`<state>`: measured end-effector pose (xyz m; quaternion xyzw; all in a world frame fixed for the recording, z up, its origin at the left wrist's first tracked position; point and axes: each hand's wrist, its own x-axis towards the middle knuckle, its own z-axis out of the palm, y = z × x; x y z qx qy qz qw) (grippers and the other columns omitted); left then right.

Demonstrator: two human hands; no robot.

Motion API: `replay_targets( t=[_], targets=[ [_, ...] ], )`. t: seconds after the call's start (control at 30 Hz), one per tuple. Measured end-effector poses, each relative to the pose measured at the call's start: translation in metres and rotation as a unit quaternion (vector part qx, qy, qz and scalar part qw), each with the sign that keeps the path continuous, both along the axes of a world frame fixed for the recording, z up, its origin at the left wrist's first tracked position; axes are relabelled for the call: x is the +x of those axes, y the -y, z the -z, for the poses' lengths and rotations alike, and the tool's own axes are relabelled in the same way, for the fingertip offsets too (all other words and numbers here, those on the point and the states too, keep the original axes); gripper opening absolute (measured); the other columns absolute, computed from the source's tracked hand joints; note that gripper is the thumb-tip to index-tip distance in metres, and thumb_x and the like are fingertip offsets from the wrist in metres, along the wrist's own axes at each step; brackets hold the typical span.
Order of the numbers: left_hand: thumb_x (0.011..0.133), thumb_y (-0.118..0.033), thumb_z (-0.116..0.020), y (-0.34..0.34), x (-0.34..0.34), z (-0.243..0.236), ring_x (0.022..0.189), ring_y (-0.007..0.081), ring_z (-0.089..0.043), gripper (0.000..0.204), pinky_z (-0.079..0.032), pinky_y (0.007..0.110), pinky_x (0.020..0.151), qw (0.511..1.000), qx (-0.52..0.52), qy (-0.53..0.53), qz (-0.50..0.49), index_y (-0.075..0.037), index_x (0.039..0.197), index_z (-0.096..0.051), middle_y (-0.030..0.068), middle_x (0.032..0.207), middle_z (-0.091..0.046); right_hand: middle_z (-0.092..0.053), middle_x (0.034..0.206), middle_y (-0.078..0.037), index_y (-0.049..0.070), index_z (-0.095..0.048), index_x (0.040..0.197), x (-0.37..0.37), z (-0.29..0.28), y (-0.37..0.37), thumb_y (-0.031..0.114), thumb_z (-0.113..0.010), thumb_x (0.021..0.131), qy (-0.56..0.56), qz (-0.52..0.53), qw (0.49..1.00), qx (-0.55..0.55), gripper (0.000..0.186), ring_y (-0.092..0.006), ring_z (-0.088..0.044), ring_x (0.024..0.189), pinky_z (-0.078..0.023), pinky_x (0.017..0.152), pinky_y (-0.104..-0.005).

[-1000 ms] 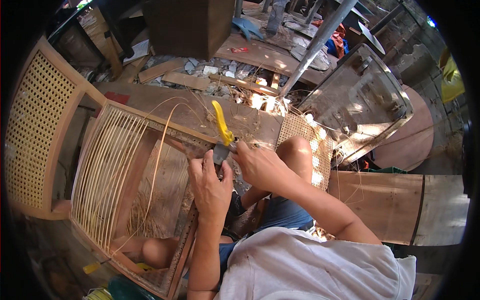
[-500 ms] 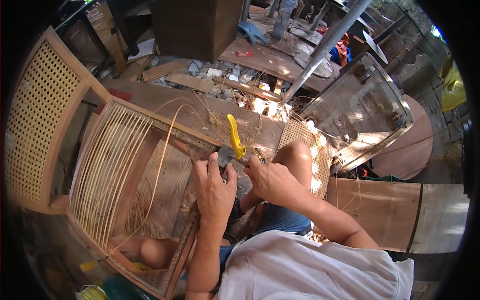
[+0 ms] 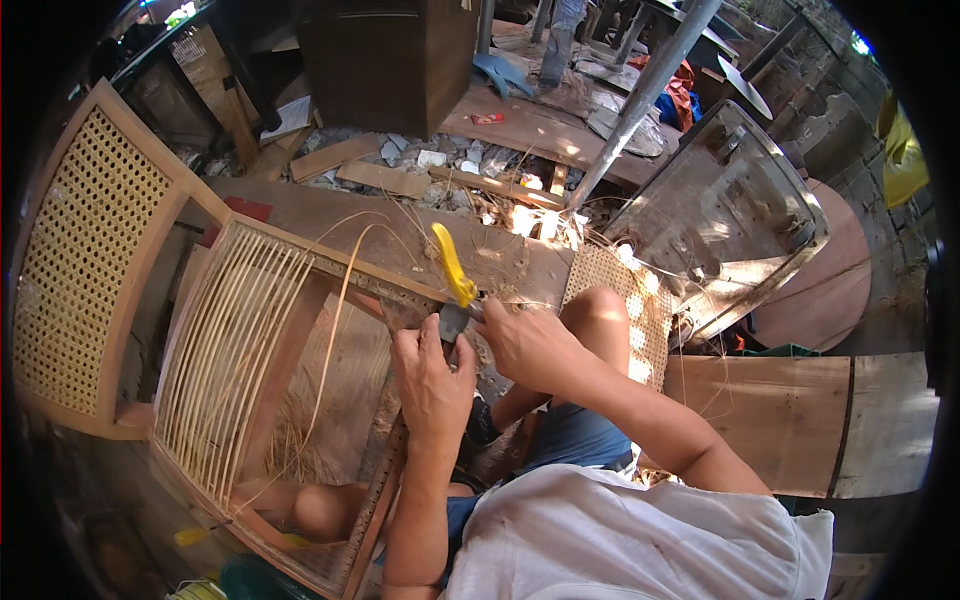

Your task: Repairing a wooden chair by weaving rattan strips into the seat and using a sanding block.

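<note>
In front of me my left hand (image 3: 433, 380) pinches a flat grey piece (image 3: 453, 321) between thumb and fingers. Just right of it, my right hand (image 3: 530, 345) is closed at the lower end of a yellow-handled tool (image 3: 453, 265). Its curved handle points up and away from me; the exact kind of tool is unclear, its working end being partly hidden by my fingers. Both hands are close together over the near right corner of a wooden chair frame (image 3: 290, 562). Pale cane strands (image 3: 235, 350) run across the seat opening, and one loose strand (image 3: 335, 335) arches over it.
The chair's woven cane backrest (image 3: 95, 255) stands at the left. A yellow-handled thin tool (image 3: 192, 537) sticks out by the frame's lower left. A cane webbing sheet (image 3: 640, 300) lies by my knee. Wooden boards (image 3: 760, 420) are at right, rubble (image 3: 430, 158) and a metal pole (image 3: 640, 110) beyond.
My right hand and the yellow-handled tool have shifted left, closer to my left hand, and the handle leans further left. The whole view has moved slightly.
</note>
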<state>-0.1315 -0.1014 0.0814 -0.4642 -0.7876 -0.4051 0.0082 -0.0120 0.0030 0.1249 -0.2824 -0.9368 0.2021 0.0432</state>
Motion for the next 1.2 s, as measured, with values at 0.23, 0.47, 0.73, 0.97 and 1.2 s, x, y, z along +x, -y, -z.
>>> replay_targets(
  t=[0.23, 0.47, 0.73, 0.97, 1.2],
  targets=[
    [0.085, -0.015, -0.071, 0.001, 0.000, 0.002, 0.096, 0.0355, -0.057, 0.038, -0.049, 0.045, 0.082, 1.000, -0.001, -0.029, 0.008, 0.002, 0.118, -0.061, 0.0177, 0.098, -0.053, -0.061, 0.063, -0.023, -0.002, -0.045, 0.100, 0.003, 0.004, 0.001, 0.024, -0.054, 0.101, 0.028, 0.021, 0.999, -0.019, 0.028, -0.0431, -0.064, 0.060, -0.049, 0.052, -0.0519],
    [0.085, -0.013, -0.071, 0.002, 0.001, 0.001, 0.097, 0.0376, -0.057, 0.039, -0.049, 0.046, 0.085, 1.000, -0.010, -0.010, -0.003, 0.004, 0.119, -0.062, 0.0200, 0.100, -0.054, -0.060, 0.061, -0.022, -0.002, -0.047, 0.097, 0.007, 0.003, 0.003, 0.025, -0.056, 0.100, 0.058, 0.036, 0.996, -0.053, 0.028, -0.0426, -0.064, 0.059, -0.048, 0.051, -0.0506],
    [0.086, -0.011, -0.071, 0.001, 0.002, 0.001, 0.097, 0.0370, -0.057, 0.038, -0.049, 0.045, 0.085, 1.000, -0.024, 0.002, -0.004, 0.004, 0.119, -0.062, 0.0199, 0.099, -0.054, -0.060, 0.060, -0.021, -0.002, -0.048, 0.095, 0.006, 0.012, 0.001, 0.024, -0.054, 0.101, 0.050, 0.026, 0.998, -0.041, 0.027, -0.0420, -0.063, 0.059, -0.049, 0.052, -0.0488],
    [0.085, -0.011, -0.071, 0.000, 0.002, 0.000, 0.096, 0.0371, -0.057, 0.039, -0.048, 0.046, 0.085, 1.000, -0.011, 0.003, -0.004, 0.003, 0.120, -0.061, 0.0195, 0.099, -0.054, -0.058, 0.056, -0.020, -0.001, -0.046, 0.095, 0.004, 0.009, 0.000, 0.026, -0.055, 0.101, 0.017, 0.027, 0.999, -0.033, 0.029, -0.0421, -0.062, 0.055, -0.047, 0.048, -0.0504],
    [0.085, -0.012, -0.072, -0.001, 0.003, 0.000, 0.097, 0.0371, -0.057, 0.039, -0.048, 0.046, 0.086, 1.000, -0.011, 0.006, -0.003, 0.003, 0.120, -0.061, 0.0192, 0.099, -0.054, -0.060, 0.058, -0.021, -0.002, -0.047, 0.096, 0.005, 0.007, -0.001, 0.028, -0.056, 0.100, -0.027, 0.020, 0.999, -0.018, 0.031, -0.0418, -0.064, 0.057, -0.049, 0.049, -0.0498]
  ],
)
